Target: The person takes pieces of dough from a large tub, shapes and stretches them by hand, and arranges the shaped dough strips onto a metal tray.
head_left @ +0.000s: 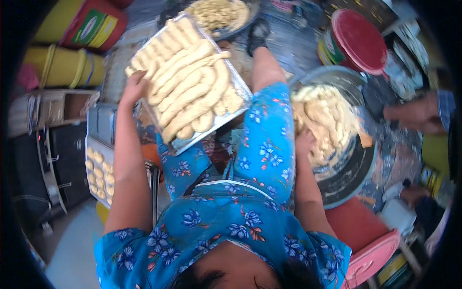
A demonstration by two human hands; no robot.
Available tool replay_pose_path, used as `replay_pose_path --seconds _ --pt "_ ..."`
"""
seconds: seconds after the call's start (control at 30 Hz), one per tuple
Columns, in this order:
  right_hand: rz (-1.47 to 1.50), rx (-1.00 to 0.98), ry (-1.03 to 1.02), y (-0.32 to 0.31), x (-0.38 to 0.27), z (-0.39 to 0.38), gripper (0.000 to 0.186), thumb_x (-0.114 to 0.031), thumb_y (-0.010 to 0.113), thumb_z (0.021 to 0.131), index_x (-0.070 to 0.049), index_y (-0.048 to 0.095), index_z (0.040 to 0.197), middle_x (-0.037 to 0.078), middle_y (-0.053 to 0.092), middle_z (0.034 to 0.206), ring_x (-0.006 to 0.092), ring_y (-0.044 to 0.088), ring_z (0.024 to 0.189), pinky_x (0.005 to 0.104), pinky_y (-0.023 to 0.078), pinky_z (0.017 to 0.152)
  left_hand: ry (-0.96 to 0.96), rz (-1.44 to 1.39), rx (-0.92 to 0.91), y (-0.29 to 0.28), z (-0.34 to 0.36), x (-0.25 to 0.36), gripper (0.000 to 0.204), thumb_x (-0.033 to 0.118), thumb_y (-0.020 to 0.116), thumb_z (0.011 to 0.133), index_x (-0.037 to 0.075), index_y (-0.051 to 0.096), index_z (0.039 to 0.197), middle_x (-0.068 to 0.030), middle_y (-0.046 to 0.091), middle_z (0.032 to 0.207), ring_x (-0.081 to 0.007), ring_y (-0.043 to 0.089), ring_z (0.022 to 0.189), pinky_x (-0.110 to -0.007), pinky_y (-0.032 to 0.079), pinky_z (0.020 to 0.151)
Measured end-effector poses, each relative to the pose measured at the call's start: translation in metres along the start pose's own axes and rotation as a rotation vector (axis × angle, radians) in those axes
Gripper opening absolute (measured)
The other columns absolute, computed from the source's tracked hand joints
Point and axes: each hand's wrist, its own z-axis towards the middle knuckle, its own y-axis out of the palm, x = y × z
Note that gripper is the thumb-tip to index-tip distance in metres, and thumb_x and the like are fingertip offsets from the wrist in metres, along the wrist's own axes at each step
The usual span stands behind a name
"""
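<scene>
My left hand [137, 86] grips the left edge of a metal tray [203, 139] tilted over my lap, loaded with several long dough strips [185, 84], some bent into loops. At my right, a wide dark tub [341, 188] holds a large pale dough mass [327, 115]. My right hand [304, 143] rests in that dough at the tub's near-left side; its fingers are blurred against the dough, so their shape is unclear.
A pan of small dough pieces [211, 14] stands ahead, a tray of rounds [103, 191] at left. Around me are stacked buckets [96, 24], a red-lidded bucket [358, 38] and a red plastic seat [365, 241]. Another person's leg [418, 115] enters at right.
</scene>
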Motion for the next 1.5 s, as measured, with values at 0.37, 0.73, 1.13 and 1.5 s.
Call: replay_pose_path --seconds 0.37,0.73,1.13,1.5 --pt "0.153 0.339 0.327 -0.002 0.026 0.045 0.063 -0.044 0.039 0.086 -0.014 0.021 0.138 0.01 0.016 0.145 0.0257 0.012 0.134 0.0658 0.004 0.098 0.007 0.262 0.135 0.037 -0.006 0.061 0.062 0.049 0.038 0.086 0.014 0.03 0.136 -0.0149 0.018 0.144 -0.0357 0.011 0.133 -0.053 0.007 0.103" --pt "1.152 -0.117 0.004 0.009 0.029 0.005 0.035 0.003 0.041 0.073 0.001 0.051 0.106 0.012 0.055 0.109 0.0261 0.054 0.098 0.0343 0.038 0.089 -0.009 -0.044 0.386 0.018 -0.002 0.06 0.06 0.048 0.041 0.087 0.012 0.031 0.135 -0.0165 0.015 0.144 -0.0334 0.004 0.134 -0.052 0.004 0.104" --pt "1.329 -0.27 -0.862 -0.313 -0.168 0.043 0.04 0.002 0.041 0.064 0.004 0.054 0.101 0.011 0.057 0.101 0.0199 0.055 0.096 0.0291 0.041 0.086 0.327 -0.895 -0.06 -0.014 -0.022 0.104 0.057 0.032 0.058 0.081 0.003 0.042 0.127 -0.0132 0.047 0.125 -0.0214 0.043 0.115 -0.034 0.035 0.095" --pt "0.626 0.193 -1.101 -0.248 -0.391 0.1 0.033 -0.016 0.058 0.072 -0.012 0.059 0.104 0.013 0.056 0.101 0.0291 0.051 0.1 0.0388 0.038 0.088 0.023 -0.109 0.192 0.015 0.023 0.074 0.051 0.026 0.064 0.077 0.002 0.049 0.119 -0.0167 0.057 0.108 -0.0275 0.052 0.105 -0.031 0.042 0.086"
